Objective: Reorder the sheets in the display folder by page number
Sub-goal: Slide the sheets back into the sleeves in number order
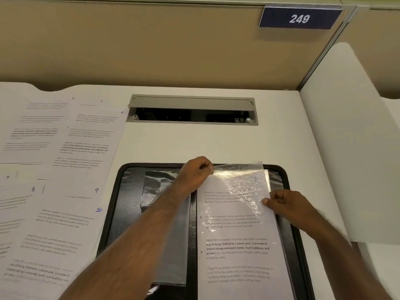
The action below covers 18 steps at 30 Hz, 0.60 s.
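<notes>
A black display folder (129,213) lies open on the white desk in front of me. On its right side a printed sheet (240,247) sits partly inside a clear plastic sleeve (240,182). My left hand (194,174) pinches the sleeve's top left corner and lifts the crinkled film. My right hand (281,204) pinches the right edge of the sheet and sleeve. Several loose numbered sheets (54,169) are spread overlapping on the desk to the left, with handwritten numbers 3, 4, 8, 9 and 10 showing.
A grey cable hatch (192,110) stands open in the desk behind the folder. A beige partition wall with a blue sign reading 249 (299,18) rises at the back. A white divider panel (350,148) borders the desk on the right.
</notes>
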Tool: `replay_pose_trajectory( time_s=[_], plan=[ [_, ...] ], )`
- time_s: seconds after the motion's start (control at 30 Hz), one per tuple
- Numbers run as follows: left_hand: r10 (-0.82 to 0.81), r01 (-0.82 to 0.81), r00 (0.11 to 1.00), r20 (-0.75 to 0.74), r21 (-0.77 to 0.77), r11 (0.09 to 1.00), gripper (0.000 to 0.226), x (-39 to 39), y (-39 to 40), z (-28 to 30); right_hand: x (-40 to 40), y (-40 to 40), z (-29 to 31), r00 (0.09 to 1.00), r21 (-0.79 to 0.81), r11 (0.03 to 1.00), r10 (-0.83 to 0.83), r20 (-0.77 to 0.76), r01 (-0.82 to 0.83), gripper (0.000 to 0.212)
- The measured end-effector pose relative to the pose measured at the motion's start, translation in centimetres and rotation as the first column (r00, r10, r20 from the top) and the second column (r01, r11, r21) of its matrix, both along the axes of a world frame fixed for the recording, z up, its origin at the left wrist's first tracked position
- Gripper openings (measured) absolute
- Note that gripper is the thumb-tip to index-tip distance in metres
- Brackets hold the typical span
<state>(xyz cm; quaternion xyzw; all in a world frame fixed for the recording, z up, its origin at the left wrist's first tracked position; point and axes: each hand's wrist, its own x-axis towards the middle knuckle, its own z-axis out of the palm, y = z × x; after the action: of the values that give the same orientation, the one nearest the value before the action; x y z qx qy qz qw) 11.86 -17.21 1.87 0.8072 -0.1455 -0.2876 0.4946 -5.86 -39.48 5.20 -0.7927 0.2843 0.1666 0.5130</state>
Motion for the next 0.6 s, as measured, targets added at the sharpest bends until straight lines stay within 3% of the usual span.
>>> replay_pose_trajectory(
  time_s=[0.13,0.2,0.27,0.33,0.43,0.5,0.6],
  plan=[
    [0.040,-0.040,0.999,0.000,-0.017,0.999,0.008,-0.4,0.9,-0.2,-1.1,0.6,1.1,0.992,0.184,0.981,0.077,-0.097,-0.058,0.035],
    [0.065,-0.064,0.998,0.020,-0.051,0.997,0.006,-0.9,1.4,-0.3,-1.5,1.3,1.8,0.997,0.283,0.958,0.064,-0.052,-0.046,0.053],
    [0.109,-0.108,0.994,0.014,-0.075,0.991,0.017,-1.7,2.0,-0.3,-1.9,2.1,2.3,1.000,0.355,0.935,0.001,0.009,-0.004,0.072],
    [0.129,-0.131,0.991,-0.021,-0.086,0.988,0.025,-2.5,3.1,0.1,-2.2,3.3,2.3,0.997,0.476,0.879,-0.068,0.046,0.038,0.077],
    [0.125,-0.136,0.986,-0.113,-0.098,0.986,0.025,-3.9,5.1,1.2,-2.6,6.0,2.1,0.985,0.689,0.723,-0.151,0.083,0.053,0.064],
    [0.121,-0.149,0.965,-0.234,-0.106,0.983,0.023,-4.9,6.7,2.2,-2.6,8.4,1.8,0.980,0.772,0.632,-0.187,0.073,0.063,0.073],
    [0.053,-0.180,0.875,-0.481,-0.222,0.958,0.033,-6.2,9.4,3.9,-2.3,11.9,1.3,0.978,0.789,0.613,-0.185,0.095,0.039,0.086]
  ],
)
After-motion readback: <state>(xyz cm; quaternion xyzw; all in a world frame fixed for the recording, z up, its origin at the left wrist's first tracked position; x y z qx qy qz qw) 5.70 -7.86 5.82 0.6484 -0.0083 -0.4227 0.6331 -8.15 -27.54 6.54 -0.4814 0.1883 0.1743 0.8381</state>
